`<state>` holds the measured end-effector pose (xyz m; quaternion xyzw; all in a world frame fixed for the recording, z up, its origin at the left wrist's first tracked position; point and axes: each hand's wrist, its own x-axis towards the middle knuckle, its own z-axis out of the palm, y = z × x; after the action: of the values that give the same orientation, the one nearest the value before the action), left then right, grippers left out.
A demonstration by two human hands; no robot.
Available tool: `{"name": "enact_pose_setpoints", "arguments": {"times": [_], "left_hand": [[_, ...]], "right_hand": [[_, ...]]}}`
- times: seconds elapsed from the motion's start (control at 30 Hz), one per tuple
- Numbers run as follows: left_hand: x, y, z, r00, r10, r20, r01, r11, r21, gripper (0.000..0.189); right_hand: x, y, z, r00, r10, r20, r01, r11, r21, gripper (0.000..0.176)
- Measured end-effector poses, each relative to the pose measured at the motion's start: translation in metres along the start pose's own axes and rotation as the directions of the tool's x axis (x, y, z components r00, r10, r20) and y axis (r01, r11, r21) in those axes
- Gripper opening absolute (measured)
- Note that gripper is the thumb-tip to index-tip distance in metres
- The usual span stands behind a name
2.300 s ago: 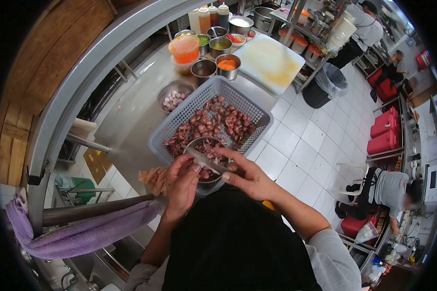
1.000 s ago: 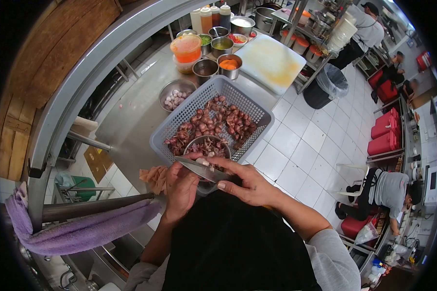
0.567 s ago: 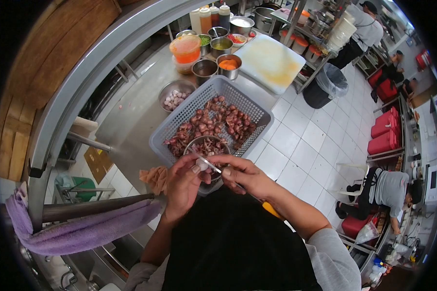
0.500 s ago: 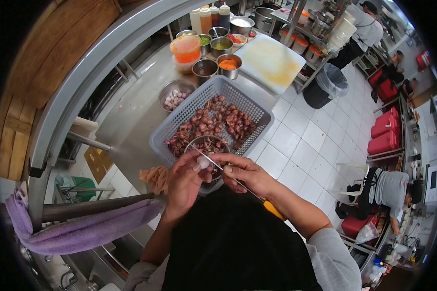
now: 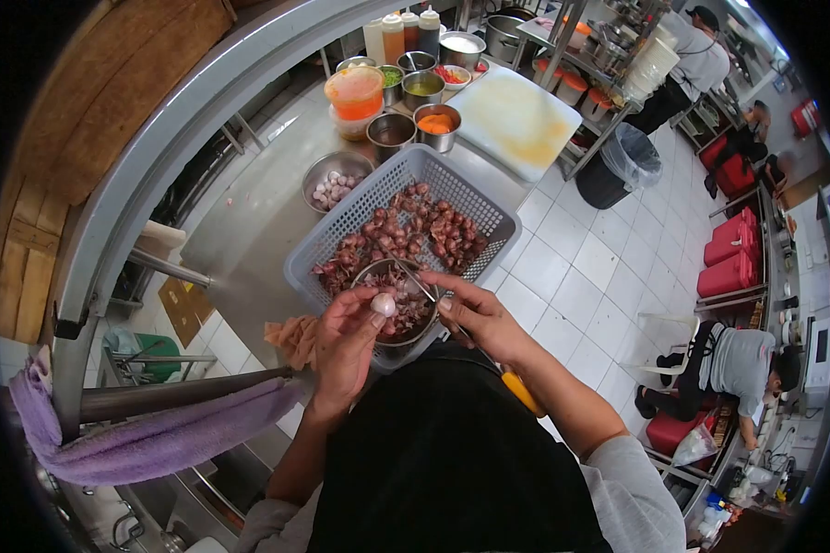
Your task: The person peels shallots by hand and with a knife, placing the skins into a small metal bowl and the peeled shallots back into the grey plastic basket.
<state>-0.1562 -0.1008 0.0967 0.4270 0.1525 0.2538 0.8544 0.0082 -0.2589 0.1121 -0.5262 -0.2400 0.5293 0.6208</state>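
Observation:
A pale peeled shallot (image 5: 384,304) is pinched between the fingertips of my left hand (image 5: 346,343). My right hand (image 5: 480,318) is closed round a thin-bladed knife (image 5: 415,281), its tip pointing up and left over a metal bowl of peelings. A yellow handle (image 5: 523,394) shows below my right wrist. The metal bowl (image 5: 431,327) stands in the near end of a grey perforated basket (image 5: 305,251). Reddish unpeeled shallots (image 5: 392,230) fill much of the basket. Left of the basket, a steel bowl (image 5: 311,187) holds peeled shallots.
Behind the basket are small metal pots (image 5: 390,134), an orange-filled tub (image 5: 353,92), squeeze bottles (image 5: 410,32) and a white cutting board (image 5: 512,120). A brown cloth (image 5: 293,341) and purple towel (image 5: 175,429) lie left. A black bin (image 5: 609,175) and several people are on the right.
My hands have moved apart. The knife blade has come away from the shallot, which stays in my left fingers, and more of the peelings bowl shows between them.

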Motion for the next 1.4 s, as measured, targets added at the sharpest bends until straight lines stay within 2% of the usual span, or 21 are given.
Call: {"name": "enact_pose_setpoints", "arguments": {"times": [0.1, 0.23, 0.3, 0.43, 0.57, 0.63, 0.7, 0.73, 0.77, 0.83, 0.9, 1.0, 1.07, 1.1, 1.17, 1.23, 1.27, 1.3, 1.33, 1.37, 1.4], "left_hand": [[0.001, -0.001, -0.003, 1.0, 0.027, 0.014, -0.027, 0.998, 0.056, 0.032], [0.0, -0.007, -0.009, 1.0, 0.012, 0.011, -0.012, 0.999, 0.046, 0.034], [-0.002, -0.007, -0.004, 0.998, 0.008, -0.061, -0.008, 1.0, 0.007, 0.035], [-0.003, -0.002, 0.0, 0.999, 0.007, -0.046, -0.005, 0.998, 0.061, 0.034], [-0.003, -0.004, -0.005, 0.999, -0.031, 0.008, 0.03, 0.99, 0.137, 0.032], [0.004, -0.001, -0.007, 0.999, -0.032, 0.015, 0.029, 0.989, 0.143, 0.032], [0.02, 0.004, -0.017, 0.984, 0.046, -0.172, 0.007, 0.956, 0.292, 0.032], [0.032, 0.009, -0.019, 0.965, 0.105, -0.24, -0.021, 0.944, 0.331, 0.029], [0.047, 0.012, -0.027, 0.967, 0.105, -0.233, -0.021, 0.942, 0.335, 0.029], [0.084, 0.016, -0.049, 0.923, 0.308, -0.232, -0.115, 0.794, 0.597, 0.024], [0.121, 0.024, -0.058, 0.898, 0.385, -0.215, -0.135, 0.703, 0.698, 0.022], [0.187, 0.013, -0.094, 0.891, 0.407, -0.199, -0.172, 0.71, 0.683, 0.028], [0.216, 0.01, -0.115, 0.862, 0.492, -0.123, -0.205, 0.56, 0.803, 0.031], [0.21, 0.013, -0.113, 0.851, 0.508, -0.134, -0.204, 0.554, 0.807, 0.031], [0.194, 0.013, -0.094, 0.708, 0.703, -0.07, -0.137, 0.234, 0.962, 0.02], [0.14, 0.028, -0.064, 0.854, 0.52, -0.027, -0.19, 0.36, 0.913, 0.014], [0.111, 0.03, -0.065, 0.952, 0.3, -0.066, -0.11, 0.534, 0.839, 0.011], [0.078, 0.028, -0.065, 0.996, 0.056, -0.064, 0.01, 0.674, 0.738, 0.009], [0.043, 0.03, -0.047, 0.992, 0.022, 0.123, -0.104, 0.695, 0.712, 0.006], [0.005, 0.041, -0.043, 0.942, -0.333, 0.045, 0.219, 0.71, 0.669, 0.007], [-0.022, 0.041, -0.052, 0.828, -0.553, 0.089, 0.315, 0.59, 0.743, 0.008]], "right_hand": [[-0.004, 0.005, 0.001, 1.0, -0.021, 0.002, 0.021, 0.995, -0.094, 0.049], [-0.01, -0.006, 0.018, 0.988, -0.101, 0.116, 0.117, 0.983, -0.142, 0.051], [-0.009, -0.007, 0.025, 0.957, -0.225, 0.183, 0.265, 0.933, -0.242, 0.052], [-0.003, 0.007, 0.026, 0.932, -0.331, 0.15, 0.361, 0.891, -0.275, 0.046], [0.002, 0.013, 0.017, 0.933, -0.345, 0.102, 0.356, 0.927, -0.118, 0.044], [0.0, 0.004, 0.002, 0.999, -0.032, -0.002, 0.031, 0.982, -0.189, 0.044], [0.006, 0.015, -0.009, 0.999, -0.034, 0.006, 0.035, 0.969, -0.243, 0.048], [0.005, 0.02, -0.01, 0.996, -0.082, -0.034, 0.065, 0.936, -0.345, 0.049], [0.004, 0.028, -0.012, 0.989, -0.132, -0.072, 0.087, 0.892, -0.443, 0.049], [0.005, 0.048, -0.019, 0.979, -0.186, -0.084, 0.131, 0.888, -0.44, 0.051], [-0.002, 0.05, -0.026, 0.987, -0.133, -0.094, 0.081, 0.902, -0.425, 0.055], [-0.015, 0.041, -0.029, 0.985, -0.064, -0.162, 0.002, 0.934, -0.357, 0.05], [-0.021, 0.041, -0.033, 0.985, -0.051, -0.163, 0.0, 0.954, -0.299, 0.048], [-0.022, 0.041, -0.034, 0.986, -0.036, -0.164, -0.004, 0.972, -0.237, 0.046], [-0.024, 0.04, -0.035, 0.987, -0.029, -0.158, -0.005, 0.977, -0.212, 0.043], [-0.025, 0.039, -0.036, 0.982, 0.016, -0.19, -0.042, 0.99, -0.133, 0.044], [-0.025, 0.035, -0.034, 0.984, 0.013, -0.18, -0.037, 0.991, -0.131, 0.045], [-0.023, 0.036, -0.036, 0.985, 0.014, -0.171, -0.038, 0.99, -0.137, 0.045], [-0.02, 0.038, -0.039, 0.99, 0.0, -0.144, -0.025, 0.985, -0.171, 0.047], [-0.019, 0.04, -0.042, 0.993, -0.011, -0.121, -0.014, 0.979, -0.203, 0.049], [-0.016, 0.041, -0.041, 0.992, -0.006, -0.126, -0.021, 0.978, -0.206, 0.049]]}}
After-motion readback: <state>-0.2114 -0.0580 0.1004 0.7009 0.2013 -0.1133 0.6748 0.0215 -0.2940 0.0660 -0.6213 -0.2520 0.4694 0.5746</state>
